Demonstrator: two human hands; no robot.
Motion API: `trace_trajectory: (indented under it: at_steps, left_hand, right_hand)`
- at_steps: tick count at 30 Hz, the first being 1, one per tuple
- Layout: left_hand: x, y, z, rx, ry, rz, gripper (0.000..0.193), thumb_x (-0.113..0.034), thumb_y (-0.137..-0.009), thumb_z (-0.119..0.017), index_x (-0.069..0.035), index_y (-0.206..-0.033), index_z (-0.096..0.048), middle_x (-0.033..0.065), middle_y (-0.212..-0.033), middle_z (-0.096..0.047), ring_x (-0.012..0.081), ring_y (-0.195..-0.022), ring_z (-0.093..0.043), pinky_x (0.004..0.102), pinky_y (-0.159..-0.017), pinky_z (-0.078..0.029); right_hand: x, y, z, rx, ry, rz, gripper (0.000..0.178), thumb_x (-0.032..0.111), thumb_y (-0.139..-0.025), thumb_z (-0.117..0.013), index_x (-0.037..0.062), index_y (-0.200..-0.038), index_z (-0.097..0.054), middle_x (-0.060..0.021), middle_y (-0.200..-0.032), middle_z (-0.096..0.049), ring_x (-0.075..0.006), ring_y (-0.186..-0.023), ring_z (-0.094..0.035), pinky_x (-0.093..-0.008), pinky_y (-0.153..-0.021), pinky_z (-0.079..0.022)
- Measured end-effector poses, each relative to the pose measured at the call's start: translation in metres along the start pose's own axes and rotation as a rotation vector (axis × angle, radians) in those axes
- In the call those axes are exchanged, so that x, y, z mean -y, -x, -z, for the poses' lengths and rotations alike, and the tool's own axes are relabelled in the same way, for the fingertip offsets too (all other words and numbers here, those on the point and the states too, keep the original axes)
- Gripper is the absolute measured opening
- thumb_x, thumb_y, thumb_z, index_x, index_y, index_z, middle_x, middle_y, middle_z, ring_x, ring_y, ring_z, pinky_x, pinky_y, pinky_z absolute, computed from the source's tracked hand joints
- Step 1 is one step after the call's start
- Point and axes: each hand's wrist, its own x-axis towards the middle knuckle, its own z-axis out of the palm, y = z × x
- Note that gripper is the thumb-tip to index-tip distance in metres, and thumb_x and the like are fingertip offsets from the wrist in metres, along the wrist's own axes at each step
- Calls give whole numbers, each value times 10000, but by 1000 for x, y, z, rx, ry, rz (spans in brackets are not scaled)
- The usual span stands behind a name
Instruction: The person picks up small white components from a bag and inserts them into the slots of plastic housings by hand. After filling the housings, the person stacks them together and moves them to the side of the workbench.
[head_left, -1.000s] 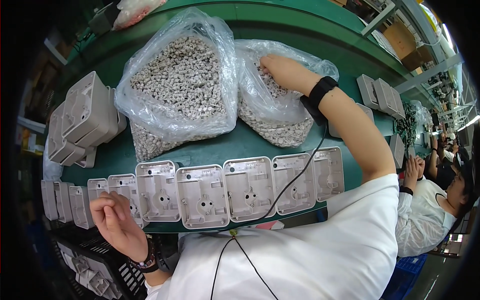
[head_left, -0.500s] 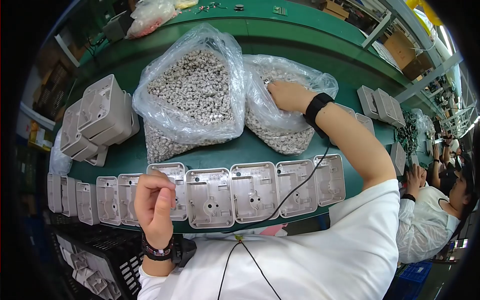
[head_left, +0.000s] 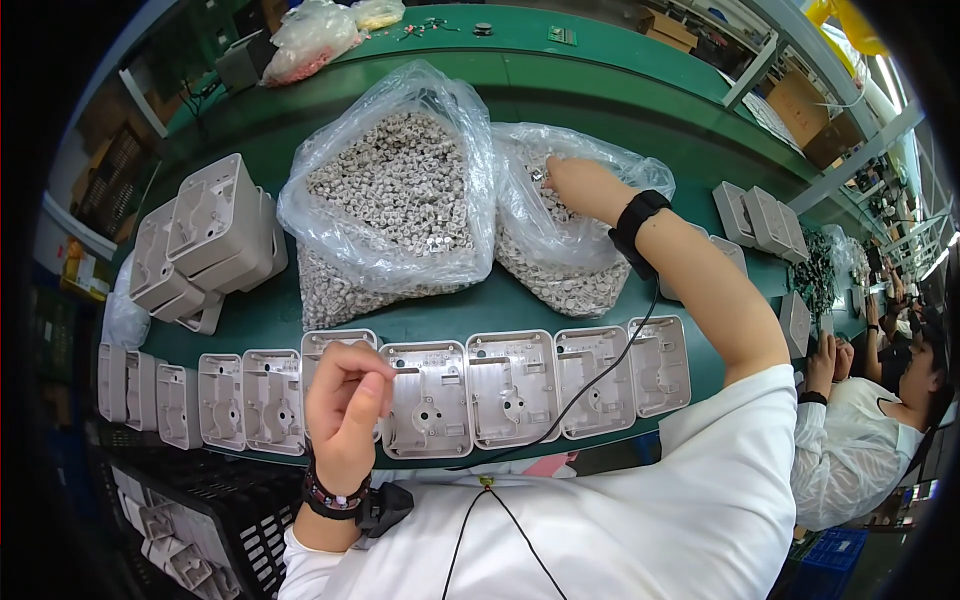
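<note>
My right hand reaches into the mouth of the right clear plastic bag. Its fingers are closed at the heap of small grey plastic parts, pinching among them; the far fingertips are partly hidden. Over the row of light grey plastic housings, my left hand hovers with its fingers curled in toward the thumb. Whatever it may hold is too small or hidden to name. Just right of it lies an open housing with round holes in its floor. The left clear bag, also full of small grey parts, stands open.
More housings line the table's near edge. Stacked housings stand at the left and others at the far right. A black cable crosses the row. A black crate sits below left; a co-worker is at the right.
My left hand has shifted right along the row, its fingers still curled. My right hand stays in the right bag, slightly farther right. The whole view has shifted a little.
</note>
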Motion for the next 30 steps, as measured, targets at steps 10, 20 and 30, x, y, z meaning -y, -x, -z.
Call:
trace_trajectory:
  at_steps: [10,20,30]
  left_hand:
    - [5,-32,-29,-168,972,726,227,-217,-922,-443,-27,-1032,-499,101,-1030,-536,227,-1027,-516,337,-897,-411]
    - [23,24,-66,184,1353,741,381,-270,-942,-340,-12,-1168,-507,121,-1228,-520,243,-1146,-482,359,-999,-355]
    - [35,13,-84,105,1241,1073,373,-265,-943,-377,-10,-1179,-513,68,-1119,-576,177,-1035,-544,275,-919,-406]
  right_hand:
    - [164,83,74,-469,-565,366,133,126,-817,-541,9,-876,-525,-185,-806,-593,-363,-739,-577,-396,-601,-449]
    - [216,178,28,-330,-29,327,333,267,-838,-552,64,-1102,-531,-99,-1046,-569,-224,-873,-573,-326,-771,-430]
    - [188,193,-7,-784,-318,135,237,262,-664,-663,128,-844,-589,3,-847,-582,-152,-752,-560,-381,-860,-322]
